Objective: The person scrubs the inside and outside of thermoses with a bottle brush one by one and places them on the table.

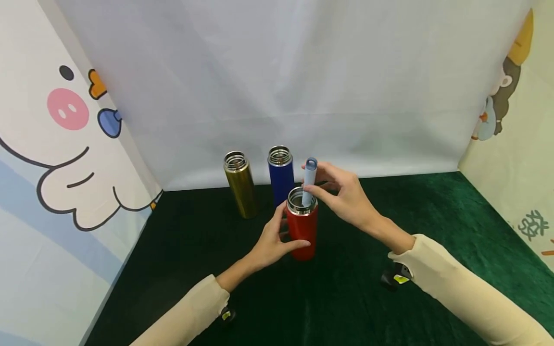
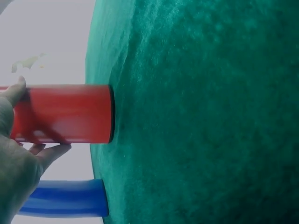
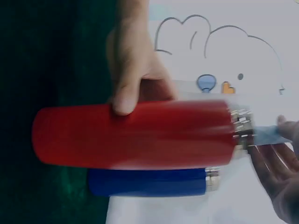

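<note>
The left-hand grip [image 1: 273, 244] holds a red, cylindrical, metal-rimmed bottle [image 1: 301, 231]; at its two o'clock, the right-hand grip [image 1: 346, 194] pinches a pale-blue slender tube [image 1: 309, 179] at the bottle's mouth.

Soft, even light filled the head view, though the green tabletop [image 1: 182, 254] fell dark at left. The left-wrist view looked hazy, the tabletop's edge bowed. The right-wrist view was dim, the red bottle [image 3: 135, 135] blurred, perhaps by motion.
</note>
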A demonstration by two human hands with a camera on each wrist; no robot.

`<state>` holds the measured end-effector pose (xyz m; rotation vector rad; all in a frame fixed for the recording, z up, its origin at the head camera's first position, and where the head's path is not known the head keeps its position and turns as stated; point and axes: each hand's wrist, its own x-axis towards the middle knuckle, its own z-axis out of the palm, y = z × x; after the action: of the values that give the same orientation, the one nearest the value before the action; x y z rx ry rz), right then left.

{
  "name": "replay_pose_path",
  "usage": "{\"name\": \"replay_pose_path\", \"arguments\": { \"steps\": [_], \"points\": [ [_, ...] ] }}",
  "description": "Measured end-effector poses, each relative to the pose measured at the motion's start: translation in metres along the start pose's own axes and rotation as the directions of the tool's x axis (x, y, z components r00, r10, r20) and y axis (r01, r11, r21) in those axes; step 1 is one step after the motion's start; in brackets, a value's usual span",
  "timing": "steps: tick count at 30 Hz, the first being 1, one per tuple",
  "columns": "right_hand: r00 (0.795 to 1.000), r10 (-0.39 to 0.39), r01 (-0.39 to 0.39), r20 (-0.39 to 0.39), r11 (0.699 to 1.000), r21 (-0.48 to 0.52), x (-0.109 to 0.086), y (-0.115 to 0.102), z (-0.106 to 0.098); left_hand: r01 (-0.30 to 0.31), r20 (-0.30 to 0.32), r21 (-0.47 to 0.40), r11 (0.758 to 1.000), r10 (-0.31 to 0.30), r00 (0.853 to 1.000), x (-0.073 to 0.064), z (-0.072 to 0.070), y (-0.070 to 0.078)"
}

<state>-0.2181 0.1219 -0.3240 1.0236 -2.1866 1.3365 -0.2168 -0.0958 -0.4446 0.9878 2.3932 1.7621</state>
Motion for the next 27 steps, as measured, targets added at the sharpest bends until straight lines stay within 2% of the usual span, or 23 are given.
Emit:
{"name": "replay_pose_path", "arguments": {
  "steps": [4, 8, 13, 16, 19, 21, 24, 27],
  "points": [
    [0.997, -0.075, 0.077, 0.032, 0.995, -0.065, -0.008, 0.007, 0.009, -0.004, 0.053, 0.018, 1.000, 0.003, 0.999, 0.001, -0.001, 0.000],
    [0.990, -0.134, 0.136, 0.052, 0.990, -0.038, -0.009, 0.003, 0.011, 0.001, 0.115, 0.004, 1.000, -0.001, 0.993, 0.003, -0.001, 0.000],
    [0.995, -0.090, 0.095, -0.048, 0.989, 0.111, 0.002, -0.013, -0.002, 0.043, 0.160, -0.041, 0.998, -0.036, 0.986, 0.005, -0.001, 0.001],
    [0.992, -0.054, 0.074, -0.114, 0.980, 0.185, 0.010, -0.020, -0.010, 0.047, 0.168, -0.024, 0.999, -0.042, 0.985, 0.008, -0.001, 0.000],
    [0.985, -0.053, 0.089, -0.166, 0.972, 0.219, 0.012, -0.022, -0.015, 0.032, 0.181, 0.012, 0.999, -0.034, 0.983, 0.009, -0.003, -0.002],
    [0.977, -0.062, 0.111, -0.204, 0.964, 0.240, 0.012, -0.022, -0.018, 0.011, 0.175, 0.035, 0.999, -0.017, 0.984, 0.009, -0.005, -0.002],
    [0.960, -0.073, 0.154, -0.271, 0.945, 0.288, 0.011, -0.022, -0.026, -0.026, 0.122, 0.121, 0.992, 0.011, 0.992, 0.006, -0.010, 0.005],
    [0.940, -0.059, 0.186, -0.337, 0.914, 0.360, 0.008, -0.023, -0.036, -0.065, 0.053, 0.265, 0.962, 0.052, 0.997, 0.005, -0.017, 0.018]
  ]
}}
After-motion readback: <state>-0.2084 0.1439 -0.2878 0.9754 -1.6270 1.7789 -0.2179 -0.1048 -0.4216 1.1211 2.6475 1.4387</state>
